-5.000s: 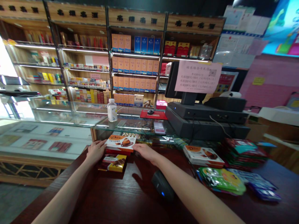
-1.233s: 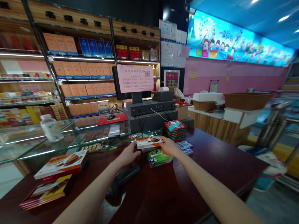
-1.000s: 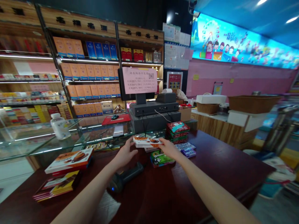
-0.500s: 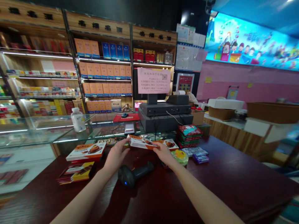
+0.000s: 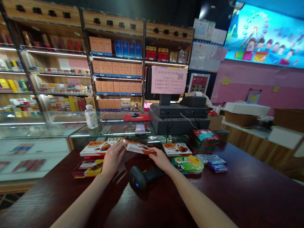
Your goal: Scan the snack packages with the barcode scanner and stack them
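Between my hands is a thin white and orange chocolate box, held tilted above the counter. My left hand is closed on its left end, and my right hand pinches its right end. Beside my left hand lie a similar Dove chocolate box on a pile and a stack of chocolate bars in red and yellow wrappers. Another Dove box lies beyond my right hand. A green packet with a yellow figure is right of that hand. Below both hands rests a black barcode scanner.
A stack of red and green packets and purple packs lie at the right. Behind stand a cash register with a monitor, a glass display case and a white bottle. The dark counter extends rightward.
The box has moved left in my hands, away from the Dove box at the right, which now shows fully. My left fingers have closed on its end. The view has turned left.
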Motion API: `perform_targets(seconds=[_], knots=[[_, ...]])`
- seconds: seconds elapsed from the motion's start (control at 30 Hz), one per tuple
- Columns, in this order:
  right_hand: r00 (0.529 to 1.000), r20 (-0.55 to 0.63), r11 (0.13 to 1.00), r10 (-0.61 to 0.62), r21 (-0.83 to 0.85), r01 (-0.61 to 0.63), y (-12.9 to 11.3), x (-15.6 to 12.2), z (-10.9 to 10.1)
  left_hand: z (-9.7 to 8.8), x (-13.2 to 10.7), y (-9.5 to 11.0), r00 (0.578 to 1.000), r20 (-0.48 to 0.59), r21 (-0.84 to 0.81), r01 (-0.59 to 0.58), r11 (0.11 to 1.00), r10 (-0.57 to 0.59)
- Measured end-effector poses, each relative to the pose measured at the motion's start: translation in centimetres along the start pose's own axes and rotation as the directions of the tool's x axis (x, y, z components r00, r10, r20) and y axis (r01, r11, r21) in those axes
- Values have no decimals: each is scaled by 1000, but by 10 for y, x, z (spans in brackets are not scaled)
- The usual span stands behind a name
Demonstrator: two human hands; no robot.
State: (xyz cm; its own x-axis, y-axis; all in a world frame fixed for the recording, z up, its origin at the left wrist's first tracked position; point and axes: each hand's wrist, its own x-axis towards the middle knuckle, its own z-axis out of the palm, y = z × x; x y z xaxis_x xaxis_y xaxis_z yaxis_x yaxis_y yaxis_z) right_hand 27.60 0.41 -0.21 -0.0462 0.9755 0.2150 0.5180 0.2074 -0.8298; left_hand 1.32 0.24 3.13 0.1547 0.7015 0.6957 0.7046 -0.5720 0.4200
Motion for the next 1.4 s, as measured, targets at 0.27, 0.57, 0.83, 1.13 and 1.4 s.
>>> perform_targets(seconds=[0.27,0.57,0.83,1.13,1.4], knots=[[997,73,1000,-8,4,8,-2,9,6,1,-8,-2,985,-71,117,-149,982,158],[994,67,997,-83,11,82,7,12,0,5,-19,-2,981,-26,223,-182,958,193],[985,44,986,-164,5,164,-3,-13,-22,5,-17,-1,984,-63,254,-146,956,167],[964,176,979,-202,49,196,-9,-38,-42,15,-19,-14,982,5,108,-189,976,189],[873,446,956,-198,-110,273,-22,-53,-54,-2,-20,-17,974,-28,270,-208,940,223]])
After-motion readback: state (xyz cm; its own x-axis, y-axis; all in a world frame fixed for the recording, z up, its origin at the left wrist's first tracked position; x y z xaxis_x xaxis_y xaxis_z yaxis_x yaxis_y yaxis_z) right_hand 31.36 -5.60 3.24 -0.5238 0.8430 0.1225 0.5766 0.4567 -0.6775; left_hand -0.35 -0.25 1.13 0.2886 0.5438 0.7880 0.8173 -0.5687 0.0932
